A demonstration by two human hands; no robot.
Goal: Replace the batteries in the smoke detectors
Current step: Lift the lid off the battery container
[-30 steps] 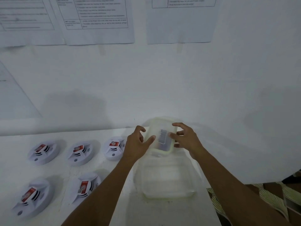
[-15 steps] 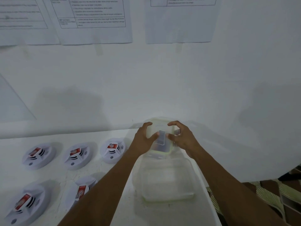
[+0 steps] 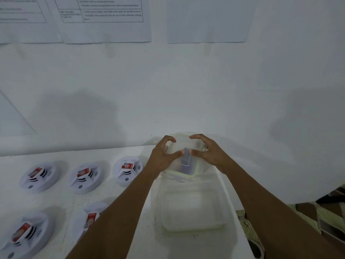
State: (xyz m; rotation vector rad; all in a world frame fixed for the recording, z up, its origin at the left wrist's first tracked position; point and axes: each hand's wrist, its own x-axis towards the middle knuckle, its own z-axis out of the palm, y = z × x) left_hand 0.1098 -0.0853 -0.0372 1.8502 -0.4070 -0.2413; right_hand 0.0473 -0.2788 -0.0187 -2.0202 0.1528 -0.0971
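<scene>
Both hands hold a small clear plastic container (image 3: 186, 144) with a pale green rim at the back right of the white table (image 3: 130, 212). My left hand (image 3: 162, 155) grips its left side, my right hand (image 3: 206, 151) its right side, thumbs on the lid. Something dark shows through the lid. Several white round smoke detectors lie open on the left, each with a red battery: three in a back row (image 3: 38, 176) (image 3: 85, 176) (image 3: 127, 170), two nearer (image 3: 22, 234) (image 3: 89, 219), the last partly behind my left forearm.
A larger clear container (image 3: 192, 208) sits just in front of the small one, near the table's right edge. A white wall with taped printed sheets (image 3: 104, 19) stands right behind. Patterned cloth (image 3: 317, 217) lies beyond the table at the lower right.
Both hands have closed in further around the small container, the fingers curling over its far edge. The view has shifted a little to the right.
</scene>
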